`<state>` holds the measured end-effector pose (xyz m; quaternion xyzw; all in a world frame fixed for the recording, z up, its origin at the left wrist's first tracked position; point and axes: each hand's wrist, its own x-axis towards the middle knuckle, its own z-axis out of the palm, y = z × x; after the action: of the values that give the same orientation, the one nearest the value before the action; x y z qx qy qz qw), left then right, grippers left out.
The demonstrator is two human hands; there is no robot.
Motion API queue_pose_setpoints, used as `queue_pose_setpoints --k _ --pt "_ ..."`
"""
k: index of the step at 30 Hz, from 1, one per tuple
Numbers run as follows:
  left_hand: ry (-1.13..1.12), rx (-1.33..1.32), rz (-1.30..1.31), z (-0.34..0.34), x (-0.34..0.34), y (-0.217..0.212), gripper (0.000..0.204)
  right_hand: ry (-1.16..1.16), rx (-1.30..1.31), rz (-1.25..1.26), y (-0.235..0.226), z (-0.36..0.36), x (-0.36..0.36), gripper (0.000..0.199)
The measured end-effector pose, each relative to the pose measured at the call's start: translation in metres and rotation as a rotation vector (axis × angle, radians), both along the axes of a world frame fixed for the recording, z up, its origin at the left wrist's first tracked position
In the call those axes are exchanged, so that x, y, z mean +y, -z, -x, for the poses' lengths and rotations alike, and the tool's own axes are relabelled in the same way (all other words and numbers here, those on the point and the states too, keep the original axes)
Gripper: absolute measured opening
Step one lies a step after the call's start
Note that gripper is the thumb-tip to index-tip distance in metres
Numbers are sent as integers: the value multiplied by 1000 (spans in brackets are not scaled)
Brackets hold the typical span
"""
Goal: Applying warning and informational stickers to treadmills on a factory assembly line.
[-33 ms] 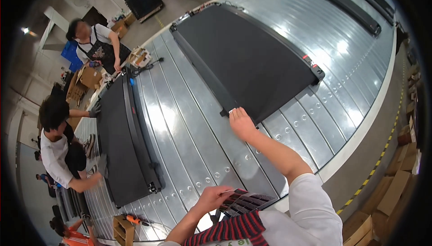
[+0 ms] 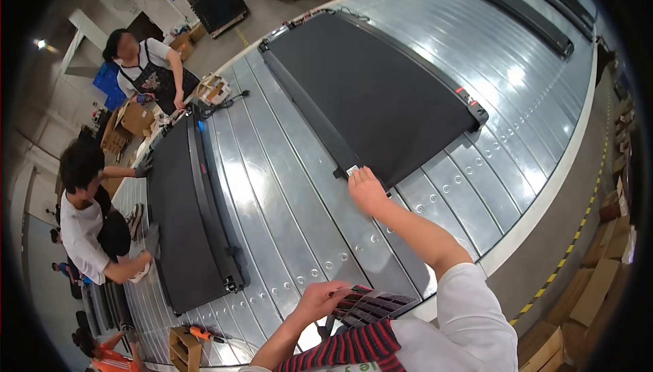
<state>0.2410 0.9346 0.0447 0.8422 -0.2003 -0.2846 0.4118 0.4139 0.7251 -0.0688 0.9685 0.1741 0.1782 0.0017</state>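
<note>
Now right hand [image 2: 367,191] outstretched to treadmill [image 2: 374,93]

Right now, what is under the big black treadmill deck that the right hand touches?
The treadmill deck lies flat on a ribbed metal conveyor, with the right hand at its near corner. The conveyor surface beneath the deck is covered and cannot be seen.

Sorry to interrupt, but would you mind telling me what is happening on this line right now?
The right hand rests at the near corner of a flat black treadmill lying on the metal slat conveyor. The left hand holds a dark sheet of stickers close to the body. Across the belt, two other people lean over a second black treadmill.
</note>
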Motion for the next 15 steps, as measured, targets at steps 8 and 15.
queue_pose_setpoints --k 8,15 --pt "-845 -20 685 19 63 -25 20 -211 1245 -1610 -99 122 39 28" --pt "-868 -59 1046 31 78 -42 24 -93 1138 -1854 -138 202 43 29"
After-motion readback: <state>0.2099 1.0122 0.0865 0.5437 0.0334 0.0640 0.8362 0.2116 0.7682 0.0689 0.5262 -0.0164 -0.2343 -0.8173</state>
